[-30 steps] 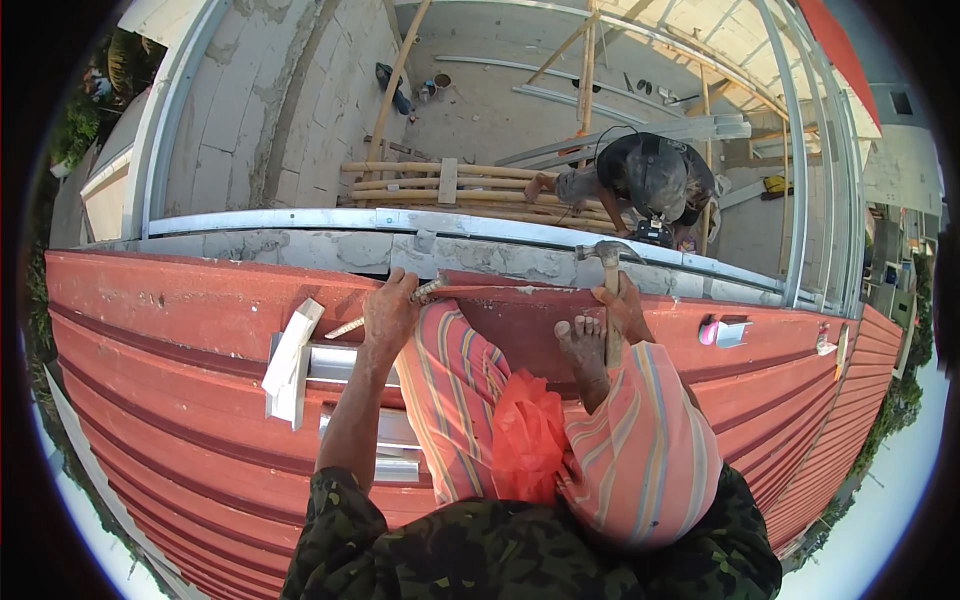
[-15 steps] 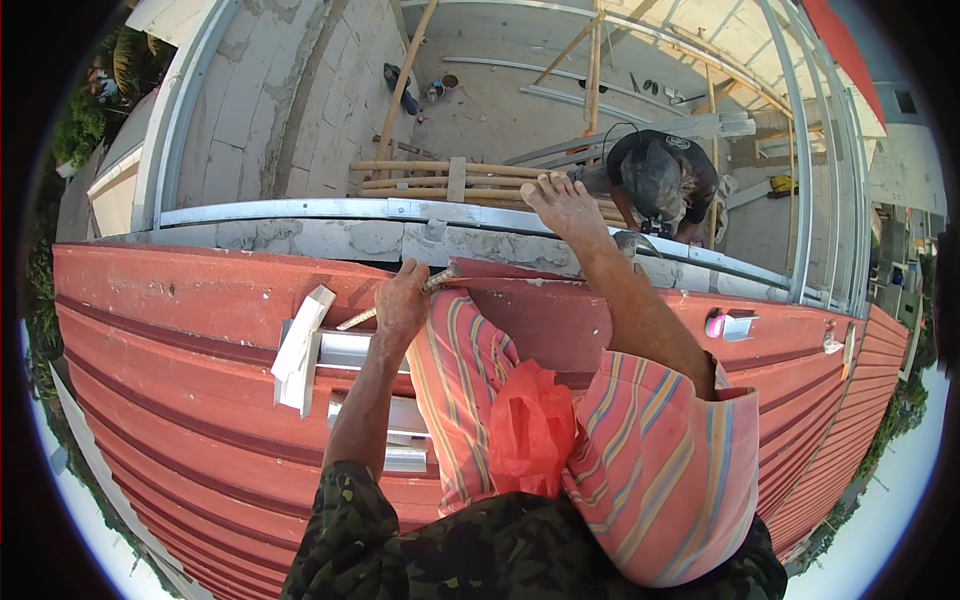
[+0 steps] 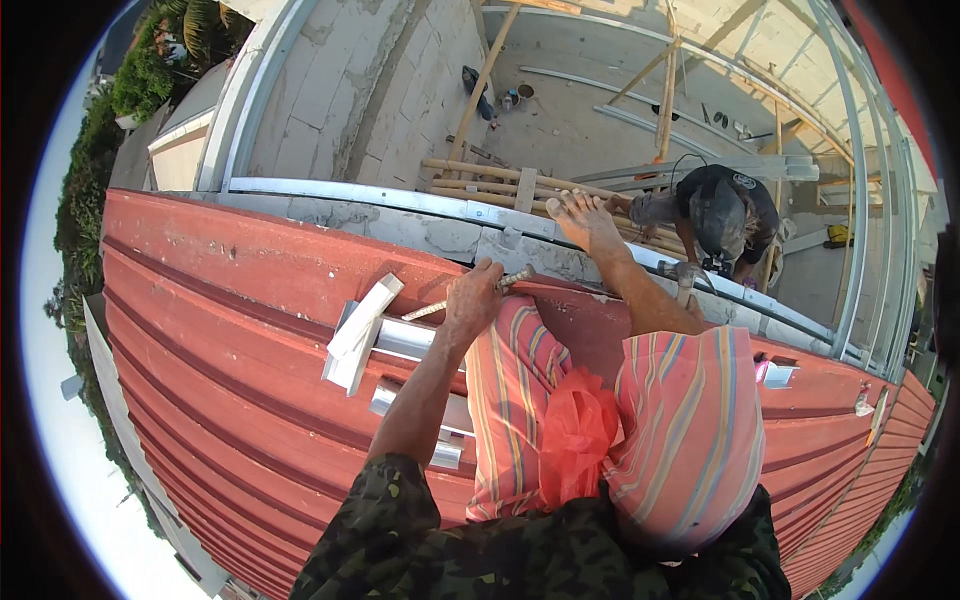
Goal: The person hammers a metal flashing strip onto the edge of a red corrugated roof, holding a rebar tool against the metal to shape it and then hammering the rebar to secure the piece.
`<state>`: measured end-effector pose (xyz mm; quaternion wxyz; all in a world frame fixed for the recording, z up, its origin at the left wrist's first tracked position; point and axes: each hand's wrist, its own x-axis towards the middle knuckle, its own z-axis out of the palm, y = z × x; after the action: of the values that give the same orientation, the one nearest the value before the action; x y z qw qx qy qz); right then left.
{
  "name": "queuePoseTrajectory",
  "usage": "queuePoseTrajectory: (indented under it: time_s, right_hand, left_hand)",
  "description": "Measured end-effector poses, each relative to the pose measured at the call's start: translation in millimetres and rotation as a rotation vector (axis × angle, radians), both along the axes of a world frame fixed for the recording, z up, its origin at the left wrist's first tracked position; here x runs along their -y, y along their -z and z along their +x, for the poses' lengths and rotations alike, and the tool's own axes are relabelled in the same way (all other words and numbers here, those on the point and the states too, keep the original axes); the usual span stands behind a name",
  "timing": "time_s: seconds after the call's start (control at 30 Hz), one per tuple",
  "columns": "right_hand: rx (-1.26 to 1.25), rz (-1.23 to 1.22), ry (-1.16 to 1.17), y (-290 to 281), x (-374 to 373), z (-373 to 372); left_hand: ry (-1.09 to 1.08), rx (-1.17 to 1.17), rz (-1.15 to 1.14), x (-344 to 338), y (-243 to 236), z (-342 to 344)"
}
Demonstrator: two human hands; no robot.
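My left hand [image 3: 474, 298] is closed round a short, pale ribbed rod [image 3: 428, 311], at the upper edge of the red metal roof [image 3: 240, 235]. Both ends of the rod stick out past my fist. To its right a hammer [image 3: 686, 275] stands up beside my bent right leg, head near the steel channel [image 3: 380, 198]. The hammer's handle runs down behind my knee; my right hand is hidden there. My bare foot [image 3: 588, 222] presses toward the block wall top [image 3: 430, 235]. Off-white metal offcuts [image 3: 360, 335] lie left of my left forearm.
Beyond the wall, a co-worker [image 3: 722, 215] bends close to the channel, near the hammer. Bamboo poles [image 3: 480, 187] and steel lengths [image 3: 720, 170] lie over the drop inside. A small channel piece [image 3: 777, 375] sits on the roof to the right. A red bag [image 3: 578, 425] is between my legs.
My view has swung, so most of the scene sits further right. The hammer shows more of its handle beside my knee. My left hand keeps its hold on the rod.
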<state>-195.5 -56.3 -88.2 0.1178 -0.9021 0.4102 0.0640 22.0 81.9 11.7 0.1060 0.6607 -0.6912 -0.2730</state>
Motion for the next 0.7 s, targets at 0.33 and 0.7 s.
queuePoseTrajectory:
  time_s: [0.33,0.7]
  right_hand:
    - [0.011,0.230,0.203,29.7,3.2,-7.4]
    - [-0.054,0.182,0.185,28.7,2.8,-17.3]
  left_hand:
    - [0.001,-0.050,-0.021,5.5,7.9,-2.0]
    - [0.057,-0.139,0.055,25.0,5.7,1.9]
